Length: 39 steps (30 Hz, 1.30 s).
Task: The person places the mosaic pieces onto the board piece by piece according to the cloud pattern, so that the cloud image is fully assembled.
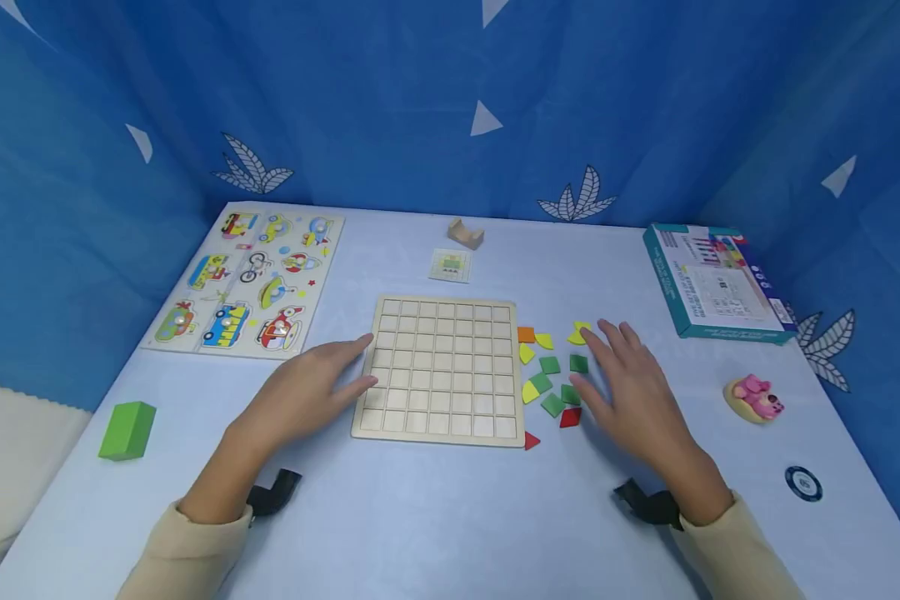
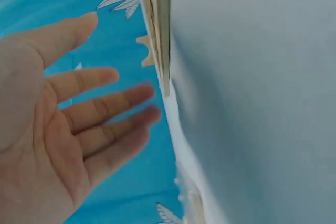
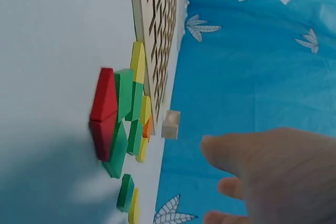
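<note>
A wooden grid board (image 1: pixel 442 371) lies flat in the middle of the table, its squares bare. My left hand (image 1: pixel 307 387) is at the board's left edge, fingers spread and holding nothing; the left wrist view shows its palm (image 2: pixel 52 145). Above the small coloured tiles on the board's right, my right hand (image 1: pixel 633 396) hovers with loosely extended fingers. Among those tiles are several green squares (image 1: pixel 550 365), several yellow pieces (image 1: pixel 527 353), an orange square (image 1: pixel 526 334) and red pieces (image 1: pixel 570 417). In the right wrist view, the thumb (image 3: pixel 231 150) is apart from the tiles.
Behind the board are a pattern card (image 1: pixel 450 265) and a small wooden holder (image 1: pixel 466 234). A vehicle puzzle (image 1: pixel 243 283) lies back left, with a green block (image 1: pixel 127 431) nearer. To the right are a teal box (image 1: pixel 720 283), a pink figurine (image 1: pixel 753 398) and a round chip (image 1: pixel 803 483).
</note>
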Each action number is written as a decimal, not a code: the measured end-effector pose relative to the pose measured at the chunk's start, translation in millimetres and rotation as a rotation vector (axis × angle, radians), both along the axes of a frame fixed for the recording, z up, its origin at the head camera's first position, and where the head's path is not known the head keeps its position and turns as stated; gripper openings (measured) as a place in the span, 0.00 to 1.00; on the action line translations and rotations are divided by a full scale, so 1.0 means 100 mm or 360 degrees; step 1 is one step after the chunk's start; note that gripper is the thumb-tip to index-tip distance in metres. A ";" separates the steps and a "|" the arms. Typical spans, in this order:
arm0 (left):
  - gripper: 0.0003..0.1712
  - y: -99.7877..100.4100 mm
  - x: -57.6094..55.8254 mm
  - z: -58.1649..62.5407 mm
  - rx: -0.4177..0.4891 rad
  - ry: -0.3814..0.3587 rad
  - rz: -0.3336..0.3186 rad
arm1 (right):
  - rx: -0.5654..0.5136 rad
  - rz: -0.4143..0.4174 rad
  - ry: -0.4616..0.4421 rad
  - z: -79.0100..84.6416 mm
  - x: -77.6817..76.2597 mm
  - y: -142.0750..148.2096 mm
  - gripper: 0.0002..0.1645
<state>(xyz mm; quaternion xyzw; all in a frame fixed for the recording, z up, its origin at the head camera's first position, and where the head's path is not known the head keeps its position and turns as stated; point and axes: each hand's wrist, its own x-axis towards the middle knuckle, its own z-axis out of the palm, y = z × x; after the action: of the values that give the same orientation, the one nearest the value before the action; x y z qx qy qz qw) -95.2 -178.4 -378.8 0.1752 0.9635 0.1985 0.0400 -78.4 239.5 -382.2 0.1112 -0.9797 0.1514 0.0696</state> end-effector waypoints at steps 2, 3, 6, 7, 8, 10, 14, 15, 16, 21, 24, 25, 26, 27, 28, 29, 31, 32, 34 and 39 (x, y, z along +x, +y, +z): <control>0.36 -0.03 -0.06 -0.03 0.0159 -0.0063 0.0001 | -0.0069 0.0037 0.0082 0.00 -0.10 -0.01 0.38; 0.34 -0.05 -0.09 -0.05 0.0241 -0.0091 0.0002 | -0.0117 0.0056 0.0116 0.00 -0.16 -0.02 0.36; 0.30 -0.09 -0.16 -0.12 0.0429 -0.0153 0.0010 | -0.0286 0.0104 0.0150 -0.06 -0.36 -0.03 0.27; 0.29 -0.11 -0.17 -0.15 0.0464 -0.0174 0.0005 | -0.0341 0.0119 0.0136 -0.09 -0.43 -0.04 0.25; 0.28 -0.12 -0.19 -0.18 0.0488 -0.0197 -0.0001 | -0.0385 0.0137 0.0118 -0.12 -0.50 -0.05 0.23; 0.27 -0.14 -0.19 -0.23 0.0519 -0.0252 -0.0019 | -0.0452 0.0164 0.0060 -0.18 -0.62 -0.07 0.20; 0.24 -0.14 -0.19 -0.31 0.0541 -0.0344 -0.0047 | -0.0529 0.0186 -0.0054 -0.27 -0.81 -0.11 0.17; 0.24 -0.14 -0.19 -0.32 0.0539 -0.0356 -0.0046 | -0.0545 0.0186 -0.0092 -0.29 -0.84 -0.12 0.17; 0.25 -0.14 -0.18 -0.33 0.0536 -0.0365 -0.0041 | -0.0554 0.0182 -0.0135 -0.30 -0.87 -0.13 0.17; 0.28 -0.15 -0.17 -0.38 0.0511 -0.0391 -0.0009 | -0.0567 0.0158 -0.0326 -0.35 -0.89 -0.13 0.17; 0.28 -0.17 -0.18 -0.40 0.0520 -0.0398 0.0006 | -0.0558 0.0165 -0.0335 -0.36 -0.88 -0.12 0.18; 0.29 -0.17 -0.18 -0.41 0.0527 -0.0398 0.0011 | -0.0550 0.0167 -0.0332 -0.37 -0.89 -0.12 0.18; 0.29 -0.18 -0.19 -0.41 0.0533 -0.0400 0.0016 | -0.0542 0.0173 -0.0325 -0.38 -0.89 -0.12 0.19; 0.30 -0.19 -0.19 -0.41 0.0543 -0.0407 0.0024 | -0.0532 0.0181 -0.0317 -0.38 -0.90 -0.12 0.19; 0.31 -0.20 -0.20 -0.42 0.0552 -0.0414 0.0031 | -0.0523 0.0190 -0.0311 -0.38 -0.91 -0.13 0.20; 0.32 -0.21 -0.21 -0.42 0.0558 -0.0423 0.0040 | -0.0518 0.0194 -0.0309 -0.39 -0.91 -0.13 0.21; 0.35 -0.22 -0.22 -0.43 0.0570 -0.0437 0.0047 | -0.0502 0.0196 -0.0306 -0.39 -0.92 -0.14 0.23; 0.36 -0.22 -0.22 -0.43 0.0575 -0.0446 0.0050 | -0.0500 0.0198 -0.0299 -0.39 -0.92 -0.14 0.24; 0.37 -0.22 -0.22 -0.43 0.0582 -0.0458 0.0054 | -0.0485 0.0186 -0.0295 -0.39 -0.92 -0.14 0.24; 0.37 -0.22 -0.23 -0.42 0.0580 -0.0461 0.0063 | -0.0435 0.0173 -0.0287 -0.39 -0.93 -0.16 0.21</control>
<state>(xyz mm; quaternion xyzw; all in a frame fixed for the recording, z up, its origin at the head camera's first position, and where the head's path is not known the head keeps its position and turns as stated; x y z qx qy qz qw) -118.1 -200.9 -420.9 0.1303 0.8992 0.3929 0.1417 -170.9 224.0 -421.1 0.1395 -0.9449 0.2960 -0.0123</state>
